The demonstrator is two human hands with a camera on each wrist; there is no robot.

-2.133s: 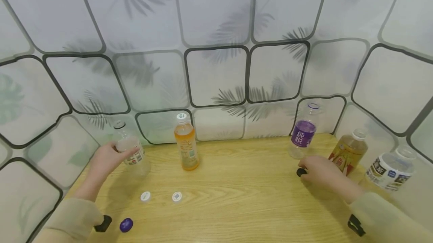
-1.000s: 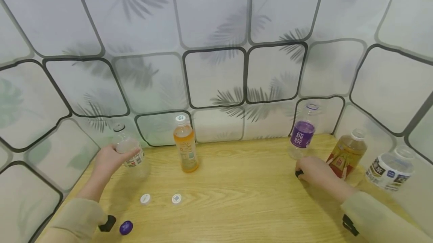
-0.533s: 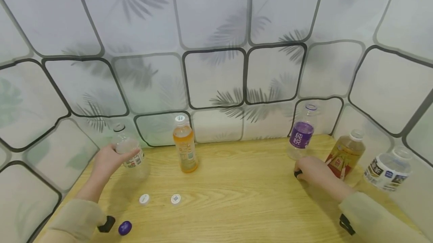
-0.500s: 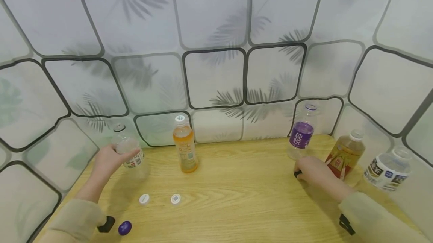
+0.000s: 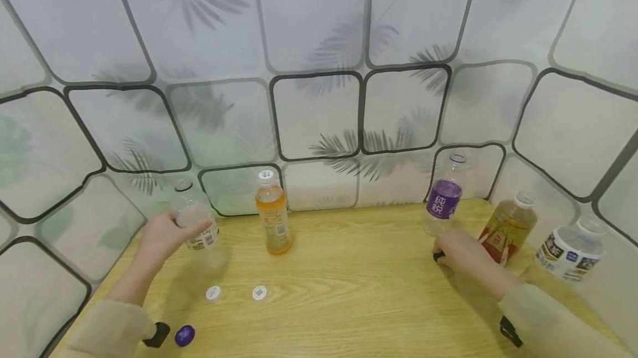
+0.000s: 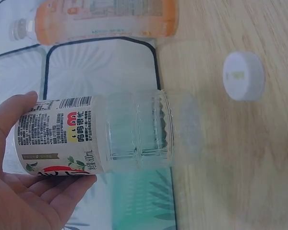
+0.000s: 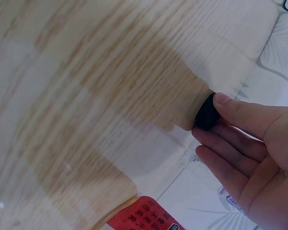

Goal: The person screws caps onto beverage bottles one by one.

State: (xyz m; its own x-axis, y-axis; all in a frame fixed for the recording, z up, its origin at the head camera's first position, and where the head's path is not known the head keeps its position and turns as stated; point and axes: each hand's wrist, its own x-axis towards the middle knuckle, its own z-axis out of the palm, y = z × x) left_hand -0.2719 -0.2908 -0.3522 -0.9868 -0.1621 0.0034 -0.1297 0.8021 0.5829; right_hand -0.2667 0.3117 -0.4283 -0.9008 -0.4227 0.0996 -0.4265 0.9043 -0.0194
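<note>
On the left, my left hand [image 5: 161, 239] grips a clear plastic bottle [image 5: 194, 208] round its labelled middle. Its mouth shows a dark ring and no cap. The left wrist view shows the thumb on one side of the bottle [image 6: 129, 132] and fingers on the other. At the right, my right hand [image 5: 468, 255] pinches a black bottle cap [image 7: 208, 112] between thumb and fingers, low over the table. Close to that hand stand a purple-labelled bottle [image 5: 444, 198] without a cap and a bottle with a red label [image 5: 505, 230].
An orange drink bottle [image 5: 273, 216] with a white cap stands at the back. Two white caps [image 5: 213, 293] and a purple cap [image 5: 185, 336] lie on the wooden table [image 5: 349, 291]. Another clear bottle [image 5: 570, 250] stands far right. Patterned walls [image 5: 319, 114] border the table.
My left hand and the clear bottle have shifted slightly to the right in the last half second. My right hand keeps its hold on the black cap, nearly still.
</note>
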